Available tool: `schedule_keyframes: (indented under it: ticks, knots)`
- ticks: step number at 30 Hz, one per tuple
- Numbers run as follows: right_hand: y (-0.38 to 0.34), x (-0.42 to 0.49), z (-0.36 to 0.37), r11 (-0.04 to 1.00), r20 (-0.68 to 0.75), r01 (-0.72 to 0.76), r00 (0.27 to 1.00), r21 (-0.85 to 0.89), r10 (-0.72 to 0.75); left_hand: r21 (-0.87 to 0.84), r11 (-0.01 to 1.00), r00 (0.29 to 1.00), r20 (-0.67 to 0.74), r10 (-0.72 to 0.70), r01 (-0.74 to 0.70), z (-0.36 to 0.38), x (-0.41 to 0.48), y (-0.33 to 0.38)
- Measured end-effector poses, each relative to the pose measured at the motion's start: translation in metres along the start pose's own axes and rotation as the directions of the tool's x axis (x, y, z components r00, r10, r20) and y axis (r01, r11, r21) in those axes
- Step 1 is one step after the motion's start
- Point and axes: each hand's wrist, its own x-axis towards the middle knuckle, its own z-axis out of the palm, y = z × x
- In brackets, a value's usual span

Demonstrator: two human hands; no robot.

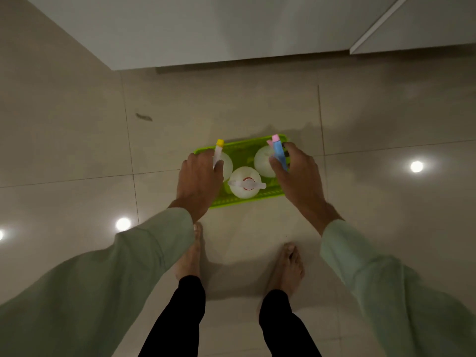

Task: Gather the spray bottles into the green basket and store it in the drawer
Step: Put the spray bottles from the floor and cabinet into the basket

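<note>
A green basket (pixel 242 146) sits low over the tiled floor in front of my feet. Three white spray bottles stand in it. One with a yellow nozzle (pixel 228 163) is at the left, one with a white and red head (pixel 244 185) at the front middle, and one with a blue and pink head (pixel 262 158) at the right. My left hand (pixel 197 181) curls over the basket's left rim and hides it. My right hand (pixel 298 179) clasps the right rim, thumb inside beside the blue head, fingers outside. Whether the basket touches the floor I cannot tell.
White cabinet fronts (pixel 231 29) rise just beyond the basket, with a protruding panel edge (pixel 412 21) at the top right. My bare feet (pixel 188 258) (pixel 287 266) stand close behind the basket. The glossy floor tiles (pixel 77 150) reflect ceiling lights.
</note>
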Motion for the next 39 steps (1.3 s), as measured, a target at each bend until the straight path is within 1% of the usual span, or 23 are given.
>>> schedule_keyframes:
  ticks: [2, 5, 7, 10, 12, 13, 14, 16, 17, 18, 19, 20, 21, 22, 23, 25, 28, 33, 36, 39]
  knots:
    - [0.000, 0.009, 0.004, 0.999, 0.007, 0.016, 1.000, -0.034, -0.016, 0.015, 1.000, 0.999, -0.032, -0.013, 0.014, 0.004, 0.002, -0.001]
    - [0.000, 0.011, 0.011, 1.000, -0.073, 0.013, 0.997, -0.020, -0.014, -0.056, 0.994, 0.992, -0.074, -0.102, 0.098, 0.008, 0.001, -0.001]
    - [-0.001, 0.010, 0.014, 1.000, -0.100, -0.005, 0.995, -0.003, 0.005, -0.100, 0.985, 0.986, -0.074, -0.148, 0.140, 0.009, 0.000, 0.000]
    - [-0.002, 0.007, 0.016, 0.999, -0.079, -0.052, 0.995, 0.010, 0.053, -0.141, 0.976, 0.983, -0.055, -0.176, 0.167, 0.009, 0.000, -0.001]
    - [-0.003, 0.003, 0.013, 0.997, -0.072, -0.073, 0.995, 0.027, 0.074, -0.136, 0.976, 0.983, -0.043, -0.178, 0.171, 0.007, -0.001, -0.002]
    - [-0.005, -0.001, 0.009, 0.998, -0.102, -0.060, 0.993, 0.007, 0.060, -0.123, 0.979, 0.984, -0.047, -0.170, 0.163, 0.005, -0.002, -0.002]
    - [-0.007, -0.006, 0.006, 0.999, -0.159, -0.022, 0.987, -0.038, 0.016, -0.120, 0.982, 0.986, -0.062, -0.157, 0.149, 0.003, -0.003, -0.002]
    - [-0.015, -0.022, 0.000, 0.979, -0.272, 0.133, 0.947, -0.157, -0.173, -0.163, 0.981, 0.985, -0.120, -0.123, 0.102, -0.002, -0.008, -0.003]
    - [-0.019, -0.030, 0.001, 0.952, -0.273, 0.230, 0.920, -0.204, -0.281, -0.189, 0.979, 0.984, -0.146, -0.105, 0.076, -0.005, -0.011, -0.004]
    - [-0.022, -0.038, 0.005, 0.920, -0.216, 0.316, 0.905, -0.234, -0.366, -0.208, 0.976, 0.982, -0.164, -0.095, 0.059, -0.007, -0.014, -0.005]
    - [-0.024, -0.044, 0.011, 0.893, -0.113, 0.372, 0.905, -0.253, -0.409, -0.219, 0.974, 0.979, -0.180, -0.094, 0.053, -0.008, -0.016, -0.006]
    - [-0.026, -0.049, 0.018, 0.877, 0.015, 0.395, 0.913, -0.273, -0.407, -0.227, 0.973, 0.976, -0.196, -0.098, 0.052, -0.009, -0.020, -0.008]
    - [-0.026, -0.051, 0.026, 0.870, 0.135, 0.394, 0.919, -0.297, -0.371, -0.230, 0.972, 0.973, -0.208, -0.103, 0.054, -0.009, -0.023, -0.010]
    - [-0.026, -0.051, 0.032, 0.871, 0.215, 0.379, 0.921, -0.312, -0.324, -0.227, 0.972, 0.971, -0.213, -0.106, 0.056, -0.008, -0.026, -0.012]
    - [-0.027, -0.049, 0.037, 0.884, 0.236, 0.352, 0.928, -0.307, -0.288, -0.225, 0.973, 0.971, -0.213, -0.107, 0.058, -0.008, -0.028, -0.014]
    - [-0.029, -0.044, 0.042, 0.925, 0.177, 0.280, 0.955, -0.258, -0.239, -0.231, 0.971, 0.971, -0.208, -0.115, 0.065, -0.005, -0.031, -0.019]
    - [-0.033, -0.041, 0.047, 0.948, 0.087, 0.202, 0.979, -0.246, -0.186, -0.241, 0.968, 0.969, -0.212, -0.128, 0.076, -0.002, -0.032, -0.023]
    - [-0.039, -0.041, 0.055, 0.982, 0.016, 0.064, 0.998, -0.180, -0.062, -0.237, 0.970, 0.976, -0.196, -0.093, 0.045, -0.001, -0.028, -0.021]
    - [-0.044, -0.042, 0.057, 0.991, -0.018, 0.005, 1.000, -0.136, -0.007, -0.188, 0.980, 0.985, -0.145, -0.097, 0.069, -0.001, -0.019, -0.015]
    - [-0.042, -0.044, 0.057, 0.991, -0.017, 0.000, 1.000, -0.131, -0.002, -0.119, 0.987, 0.992, -0.063, -0.113, 0.105, 0.003, -0.010, -0.010]
